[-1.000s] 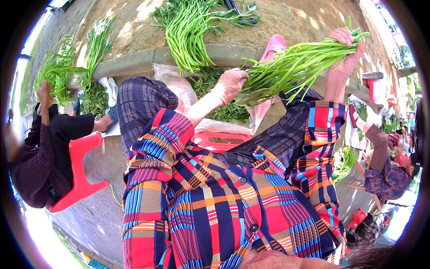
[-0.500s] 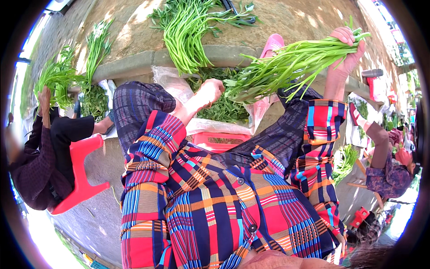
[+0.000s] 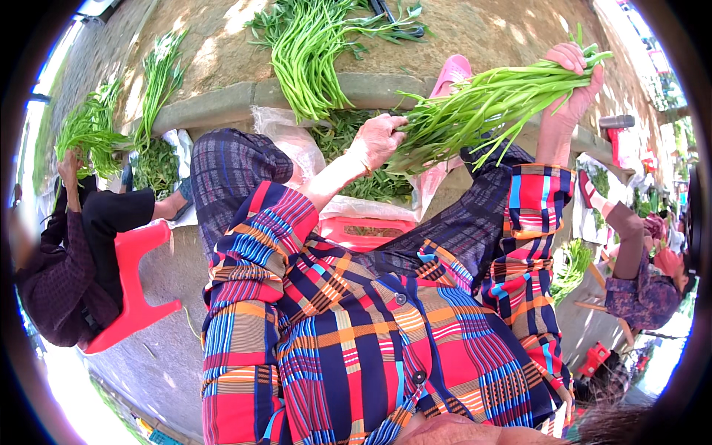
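Observation:
My right hand holds up a long bundle of green leafy stems, gripping it near its upper right end. My left hand closes around the lower left end of the same bundle, fingers wrapped on the stems. Below the bundle lies a heap of green trimmings on a clear plastic sheet. My plaid sleeves and dark checked trousers fill the middle of the view.
A pile of green stems lies on the sandy ground beyond a concrete kerb. A pink sandal rests by the kerb. At left a person on a red stool handles greens. Another person sits at right with greens.
My left hand dropped from the bundle toward the trimmings, then came back up and gripped the bundle's lower end. My right hand kept the bundle raised.

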Demonstrator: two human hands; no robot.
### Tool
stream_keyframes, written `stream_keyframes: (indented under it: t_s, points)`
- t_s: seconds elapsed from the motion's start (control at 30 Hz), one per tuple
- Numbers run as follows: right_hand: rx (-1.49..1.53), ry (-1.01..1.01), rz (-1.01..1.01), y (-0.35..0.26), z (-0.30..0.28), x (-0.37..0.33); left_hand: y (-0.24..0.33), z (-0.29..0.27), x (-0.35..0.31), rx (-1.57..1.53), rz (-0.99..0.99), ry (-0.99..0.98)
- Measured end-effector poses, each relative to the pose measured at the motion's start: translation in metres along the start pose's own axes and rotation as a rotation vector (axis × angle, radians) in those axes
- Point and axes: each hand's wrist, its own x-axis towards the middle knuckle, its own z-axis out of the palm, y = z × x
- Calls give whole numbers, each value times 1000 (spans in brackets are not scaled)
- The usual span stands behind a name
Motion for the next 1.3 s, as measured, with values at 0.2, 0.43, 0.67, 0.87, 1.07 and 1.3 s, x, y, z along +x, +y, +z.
stream_keyframes:
  t_s: [0.2, 0.43, 0.67, 0.87, 1.07, 1.3]
  points:
    - [-13, 4, 4, 2, 0, 1, -3, 0, 1, 23, 43, -18]
    - [-112, 29, -21, 2, -1, -4, -1, -11, -2, -2, -153, -17]
    - [-15, -28, -54, 0, 0, -2, -41, 4, -29, 436, 84, 81]
    - [-33, -27, -26, 1, -2, -2, -4, -20, -5, 159, -154, -82]
    - [-29, -16, -27, 5, -1, -2, 23, -11, 5, 5, 68, 25]
    - [-30, -4, -34, 11, 0, 0, 15, -4, 8, 95, 166, 32]
